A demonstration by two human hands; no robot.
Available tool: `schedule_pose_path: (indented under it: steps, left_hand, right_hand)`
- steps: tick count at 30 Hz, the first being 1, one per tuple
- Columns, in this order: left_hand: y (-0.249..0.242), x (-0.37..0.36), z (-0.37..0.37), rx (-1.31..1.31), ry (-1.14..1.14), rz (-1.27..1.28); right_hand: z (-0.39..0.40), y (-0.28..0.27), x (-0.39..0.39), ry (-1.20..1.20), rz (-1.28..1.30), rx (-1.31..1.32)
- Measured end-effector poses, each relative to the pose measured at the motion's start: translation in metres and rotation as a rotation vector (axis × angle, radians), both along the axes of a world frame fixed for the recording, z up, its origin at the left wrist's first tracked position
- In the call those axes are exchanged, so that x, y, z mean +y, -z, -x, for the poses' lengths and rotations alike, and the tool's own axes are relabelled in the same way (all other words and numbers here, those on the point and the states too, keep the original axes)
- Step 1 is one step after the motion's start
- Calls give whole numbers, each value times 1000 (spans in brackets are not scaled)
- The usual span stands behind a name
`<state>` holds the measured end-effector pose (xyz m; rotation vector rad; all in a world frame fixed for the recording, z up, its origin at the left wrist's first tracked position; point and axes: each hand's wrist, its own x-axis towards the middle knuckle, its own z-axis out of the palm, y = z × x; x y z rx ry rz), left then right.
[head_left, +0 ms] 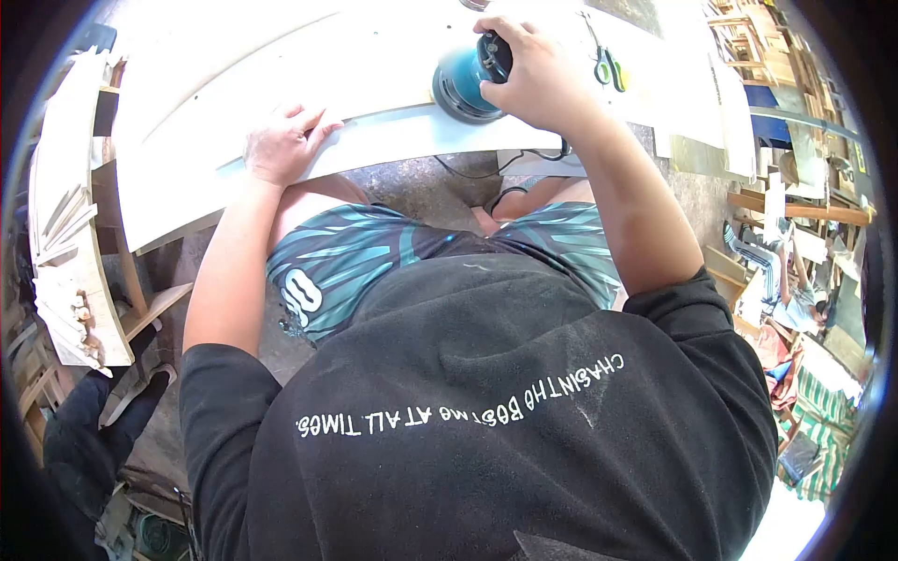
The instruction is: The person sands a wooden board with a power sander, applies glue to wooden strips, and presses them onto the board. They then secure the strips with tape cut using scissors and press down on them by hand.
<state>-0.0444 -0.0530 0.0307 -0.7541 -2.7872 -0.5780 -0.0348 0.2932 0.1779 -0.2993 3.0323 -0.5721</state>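
Observation:
My right hand (pixel 543 79) is wrapped over the black top of a teal electric sander (pixel 458 89). The sander's round base rests on a pale board (pixel 393 79), close to the board's near edge. To the left, my left hand (pixel 283 145) is on the near edge of this board, its fingers bent and its thumb pointing toward the sander. Strong glare washes out the fingertips and much of the board's surface. A pair of scissors (pixel 608 73) with green and black handles lies right of my right hand.
A dark cord (pixel 477 173) hangs below the table edge near my legs. Wood offcuts (pixel 70 220) lie on a bench at the left. Another person's legs (pixel 103 421) show at lower left. At the right, a person (pixel 795 299) sits among wooden pieces.

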Motion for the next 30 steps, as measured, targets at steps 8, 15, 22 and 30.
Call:
schedule_pose_path:
  steps: [8,15,22,30]
  left_hand:
    - [0,2,1,-14,53,-57]
    - [-1,3,1,-9,47,-46]
    - [4,1,1,-18,21,-18]
    - [-2,4,1,-24,17,15]
  right_hand:
    - [22,-5,-74,-166,-35,-72]
    - [47,26,-68,-192,130,-155]
    - [29,-32,-16,-45,-147,-190]
    - [50,30,-76,-221,108,-163]
